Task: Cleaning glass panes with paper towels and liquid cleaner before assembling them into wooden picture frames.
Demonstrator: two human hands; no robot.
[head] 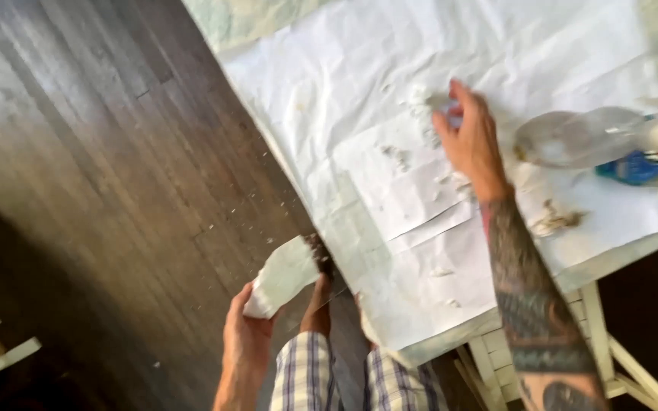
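The left hand (247, 335) sits low in the near part of the scene, below the table's edge and over the dark wood floor (93, 152), its fingers closed around a crumpled white paper (287, 275) held up against the near-left edge of the table (649, 243). At the top corner of that paper, just where it meets the table's edge, a small dark clump of debris shows. The right hand (470, 137) lies farther off and to the right, flat on the white paper sheets (390, 68) that cover the tabletop — fingers spread and open, resting beside a small heap of pale crumbs (420, 106). The forearm behind it is tattooed. More crumbs and scraps lie scattered over the sheets near the hand, and a brownish smear (557, 221) sits near the right edge. To the right of the hand a clear plastic bottle (580, 137) lies on its side, a blue label at its right end. Tiny white flecks dot the floor just left of the table's edge. At the near bottom are plaid trousers (306, 377), and under the table's right end — pale wooden slats (496, 365).
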